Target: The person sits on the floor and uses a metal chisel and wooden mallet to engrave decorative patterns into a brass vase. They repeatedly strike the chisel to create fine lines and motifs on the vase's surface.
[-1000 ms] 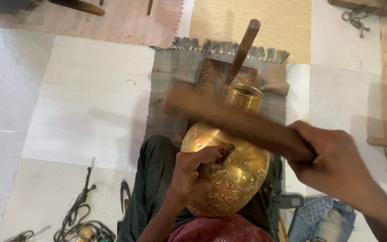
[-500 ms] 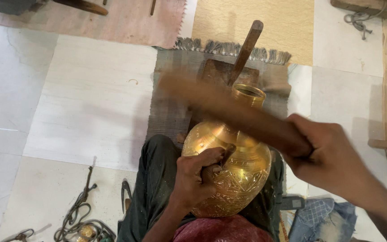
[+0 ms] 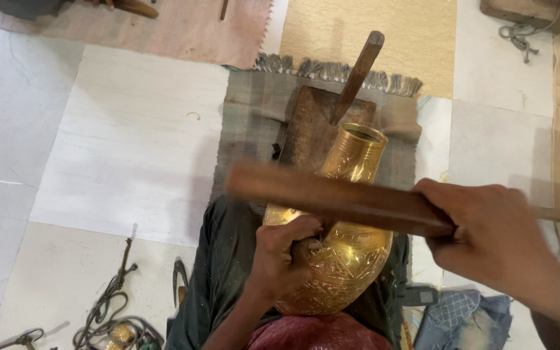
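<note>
A golden brass vase [image 3: 348, 259] with engraved patterns lies tilted on my lap, its open neck pointing away. My left hand [image 3: 286, 259] is closed around a small chisel-like tool [image 3: 319, 240] pressed against the vase's belly. My right hand [image 3: 487, 233] grips a long flat wooden stick [image 3: 332, 198], held level just above the tool and the vase.
A wooden block with a slanted wooden handle [image 3: 354, 74] stands on a grey fringed mat [image 3: 254, 123] ahead. A pink cloth [image 3: 176, 29] and a tan mat [image 3: 384, 39] lie farther off. Cords and metal tools [image 3: 115, 304] lie at lower left, folded denim [image 3: 461, 317] at lower right.
The wooden stick has swung down and leveled out over the tool. The left hand and vase have hardly moved.
</note>
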